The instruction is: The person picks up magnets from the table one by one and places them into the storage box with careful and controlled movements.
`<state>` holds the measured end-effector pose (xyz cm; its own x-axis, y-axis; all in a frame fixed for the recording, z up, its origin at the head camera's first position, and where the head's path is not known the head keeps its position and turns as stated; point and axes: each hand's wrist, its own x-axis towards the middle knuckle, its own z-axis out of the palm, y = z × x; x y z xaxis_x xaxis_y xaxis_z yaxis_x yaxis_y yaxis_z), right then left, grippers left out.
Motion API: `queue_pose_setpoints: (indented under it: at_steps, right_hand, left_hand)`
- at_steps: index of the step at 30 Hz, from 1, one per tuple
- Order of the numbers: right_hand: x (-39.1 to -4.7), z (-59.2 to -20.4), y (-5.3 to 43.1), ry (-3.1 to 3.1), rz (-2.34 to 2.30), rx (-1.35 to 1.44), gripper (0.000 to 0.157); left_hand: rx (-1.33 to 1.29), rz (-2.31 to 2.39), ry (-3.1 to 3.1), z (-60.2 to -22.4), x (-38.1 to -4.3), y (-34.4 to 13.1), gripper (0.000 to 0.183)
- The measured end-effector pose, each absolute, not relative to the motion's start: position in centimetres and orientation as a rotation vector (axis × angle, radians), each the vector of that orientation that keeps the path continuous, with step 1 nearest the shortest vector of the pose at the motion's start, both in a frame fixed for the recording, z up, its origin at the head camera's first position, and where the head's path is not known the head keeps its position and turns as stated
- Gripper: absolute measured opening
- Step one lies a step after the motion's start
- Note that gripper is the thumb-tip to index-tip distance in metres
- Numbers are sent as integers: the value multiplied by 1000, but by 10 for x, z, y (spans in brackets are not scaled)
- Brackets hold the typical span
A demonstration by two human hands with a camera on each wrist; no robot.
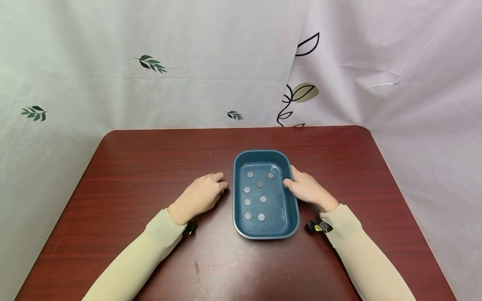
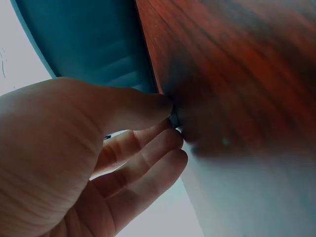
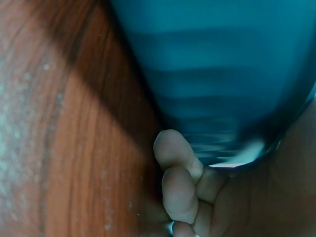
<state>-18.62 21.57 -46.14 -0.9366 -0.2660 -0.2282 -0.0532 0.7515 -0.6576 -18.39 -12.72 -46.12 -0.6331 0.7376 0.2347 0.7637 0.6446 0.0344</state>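
A blue rectangular tray [image 1: 280, 209] with rounded corners sits on the table, and several round grey coins [image 1: 260, 184] lie flat on its floor. My right hand [image 1: 306, 188] grips the tray's right wall, thumb over the rim and fingers outside; in the right wrist view its curled fingers [image 3: 180, 192] are low beside the wall. To the left of the tray, my left hand [image 1: 199, 194] is low at the tabletop. In the left wrist view its thumb and fingertips pinch a small dark coin [image 2: 174, 118], mostly hidden between them.
The dark red wooden table [image 1: 150, 159] has rounded far corners. A white cloth [image 1: 196, 50] with leaf prints hangs behind it and along both sides. Black wrist cameras [image 1: 318, 227] are strapped under the pale sleeves.
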Motion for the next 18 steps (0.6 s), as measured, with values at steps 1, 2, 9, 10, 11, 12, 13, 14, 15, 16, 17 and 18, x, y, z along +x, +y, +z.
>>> queue_pose_setpoints:
  at_steps: [1,2,9,10,11,12,13,14,15,16,17,18]
  right_hand:
    - [-186,-462,216,2641,-982,-248,59]
    - [-186,-461,216,2642,-981,-248,59]
    - [-186,-461,216,2631,-988,-252,60]
    - [-186,-461,216,2630,-989,-252,60]
    - [-186,-461,216,2630,-989,-250,60]
    - [-186,-461,216,2632,-987,-249,60]
    - [-186,-461,216,2633,-985,-248,60]
    - [-186,-461,216,2634,-983,-246,60]
    - [-186,-461,216,2635,-982,-246,60]
    - [-186,-461,216,2634,-982,-246,60]
    - [-186,-461,216,2634,-982,-246,60]
    - [-186,-461,216,2633,-983,-246,60]
  left_hand:
    - [-1231,-191,-2665,-461,-184,-127,11]
    - [-1230,-191,-2664,-461,-184,-127,11]
    - [-1219,-180,-2665,-460,-184,-128,12]
    - [-1217,-179,-2668,-460,-184,-128,12]
    - [-1216,-180,-2672,-460,-184,-128,12]
    - [-1214,-180,-2677,-459,-184,-128,12]
    - [-1210,-177,-2684,-459,-184,-128,12]
    - [-1207,-174,-2691,-459,-184,-128,12]
    - [-1204,-171,-2698,-459,-184,-128,12]
    - [-1202,-168,-2706,-458,-184,-128,13]
    - [-1200,-166,-2713,-458,-185,-128,13]
    - [-1199,-165,-2719,-457,-185,-127,13]
